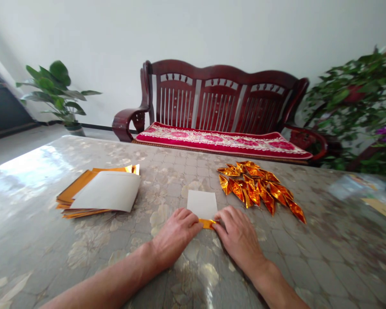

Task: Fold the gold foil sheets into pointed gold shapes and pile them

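Note:
A sheet of gold foil paper [202, 202] lies white side up on the table before me, its near edge folded over into a shiny gold strip. At the left end of that strip, my left hand [180, 231] is closed, thumb and fingers pinching the fold. My right hand [237, 231] grips the right end in the same way, fingers bent and thumb against the gold. Beyond my right hand is a pile of folded gold foil pieces [260, 186] with pointed ends. To the left sits a stack of gold and white paper sheets [106, 191].
The table [116, 262] has a glossy patterned cover. Behind it stands a dark red wooden bench [217, 103] with a red floral runner [209, 138]. Clear plastic wrapping [355, 186] lies at the right. Potted plants [56, 90] flank the bench on both sides.

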A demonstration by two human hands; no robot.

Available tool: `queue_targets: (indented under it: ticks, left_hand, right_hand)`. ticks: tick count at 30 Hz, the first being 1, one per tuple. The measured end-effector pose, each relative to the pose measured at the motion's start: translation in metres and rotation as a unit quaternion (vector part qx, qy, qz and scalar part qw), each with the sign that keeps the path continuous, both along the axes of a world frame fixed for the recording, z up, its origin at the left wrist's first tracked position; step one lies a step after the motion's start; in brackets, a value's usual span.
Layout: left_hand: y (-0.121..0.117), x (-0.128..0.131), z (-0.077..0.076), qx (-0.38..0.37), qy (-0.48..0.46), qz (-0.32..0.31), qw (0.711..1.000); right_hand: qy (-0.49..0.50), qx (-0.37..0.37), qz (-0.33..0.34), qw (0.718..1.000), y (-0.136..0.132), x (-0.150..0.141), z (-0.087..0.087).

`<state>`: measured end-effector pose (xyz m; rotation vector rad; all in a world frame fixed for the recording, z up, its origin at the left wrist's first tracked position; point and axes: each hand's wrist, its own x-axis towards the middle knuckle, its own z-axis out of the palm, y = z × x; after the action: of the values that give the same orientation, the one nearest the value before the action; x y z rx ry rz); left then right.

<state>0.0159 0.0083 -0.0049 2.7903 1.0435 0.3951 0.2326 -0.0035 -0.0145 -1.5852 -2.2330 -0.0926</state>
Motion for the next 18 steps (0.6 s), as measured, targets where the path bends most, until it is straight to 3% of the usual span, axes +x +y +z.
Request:
queue_targets:
  ticks: [7,18]
  left_hand:
    - [-0.008,0.008,0.002,0.040,0.087,0.003,0.995]
    - [-0.021,0.007,-0.002,0.082,0.123,0.030,0.989]
  right_hand:
    - [-0.058,0.032,0.139,0.988,-0.011,-0.007,0.005]
    - [-0.087,0.022,0.120,0.989,-0.021,-0.004,0.002]
